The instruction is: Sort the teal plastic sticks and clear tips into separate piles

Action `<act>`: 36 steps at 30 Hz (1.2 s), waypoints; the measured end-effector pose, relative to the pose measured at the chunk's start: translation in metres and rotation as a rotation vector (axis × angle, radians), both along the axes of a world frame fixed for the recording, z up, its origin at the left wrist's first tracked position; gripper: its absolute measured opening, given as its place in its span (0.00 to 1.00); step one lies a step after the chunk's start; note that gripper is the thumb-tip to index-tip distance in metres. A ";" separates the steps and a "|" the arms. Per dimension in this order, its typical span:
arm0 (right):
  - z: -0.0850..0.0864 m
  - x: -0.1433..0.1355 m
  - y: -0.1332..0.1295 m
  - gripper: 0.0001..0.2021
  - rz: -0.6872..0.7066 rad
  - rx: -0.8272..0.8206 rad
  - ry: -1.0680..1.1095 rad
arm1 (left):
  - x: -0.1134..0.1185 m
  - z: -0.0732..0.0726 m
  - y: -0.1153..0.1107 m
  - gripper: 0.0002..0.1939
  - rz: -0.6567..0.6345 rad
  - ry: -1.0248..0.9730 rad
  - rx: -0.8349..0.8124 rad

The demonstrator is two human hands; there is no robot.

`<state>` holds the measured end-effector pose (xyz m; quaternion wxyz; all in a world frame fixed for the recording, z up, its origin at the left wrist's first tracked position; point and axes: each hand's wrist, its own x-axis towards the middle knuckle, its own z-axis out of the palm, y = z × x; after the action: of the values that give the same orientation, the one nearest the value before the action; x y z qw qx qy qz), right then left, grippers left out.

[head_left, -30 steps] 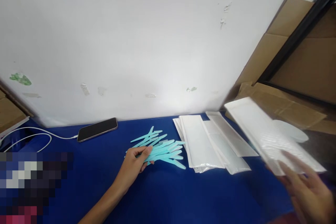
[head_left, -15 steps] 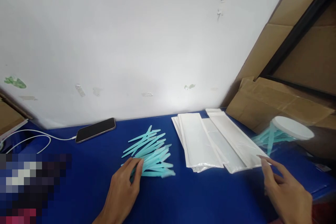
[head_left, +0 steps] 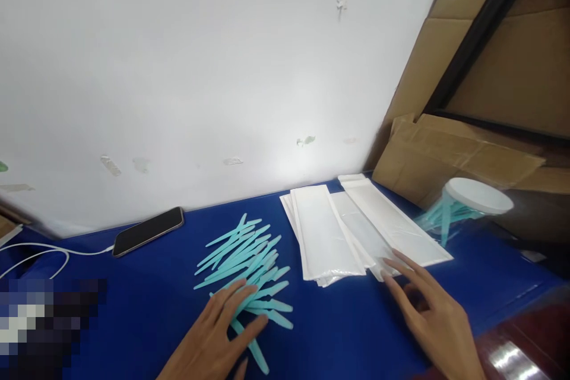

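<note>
A fanned pile of thin teal plastic sticks (head_left: 249, 255), each with a wider flat end, lies on the blue table. My left hand (head_left: 222, 320) rests over the near part of the pile, fingers stretched out and thumb apart. One stick sticks out beneath the thumb toward me. Right of the pile lie flat white packets with clear film (head_left: 329, 237), overlapping one another. My right hand (head_left: 427, 309) is at their near edge with fingers spread, and its fingertips are by the film of a middle packet; whether they touch it I cannot tell.
A tub with a white lid (head_left: 478, 196) and teal sticks inside stands at the right, beside cardboard (head_left: 458, 145). A phone (head_left: 149, 231) on a white cable (head_left: 84, 252) lies at the left. The white wall (head_left: 214, 83) bounds the blue table (head_left: 142, 285).
My left hand has opened from a pinch and spread over the sticks, with one stick now angled toward me. My right hand has moved left to the packets' near edge. The view has shifted.
</note>
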<state>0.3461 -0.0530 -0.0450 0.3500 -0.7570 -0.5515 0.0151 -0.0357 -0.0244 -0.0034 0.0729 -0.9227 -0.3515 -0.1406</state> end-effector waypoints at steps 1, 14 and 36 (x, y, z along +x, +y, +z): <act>0.000 0.000 0.001 0.21 0.005 -0.031 -0.021 | 0.000 0.002 -0.002 0.31 -0.050 0.059 -0.005; 0.010 -0.006 -0.018 0.28 -0.227 -0.196 0.057 | 0.034 -0.021 0.059 0.36 0.220 -0.011 0.110; 0.002 -0.007 -0.001 0.31 -0.139 -0.157 -0.170 | 0.044 -0.016 0.060 0.34 0.769 0.177 0.055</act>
<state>0.3390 -0.0544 -0.0426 0.2419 -0.8172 -0.5223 -0.0301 0.0086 0.0354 -0.0198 0.1749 -0.7300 -0.6599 -0.0322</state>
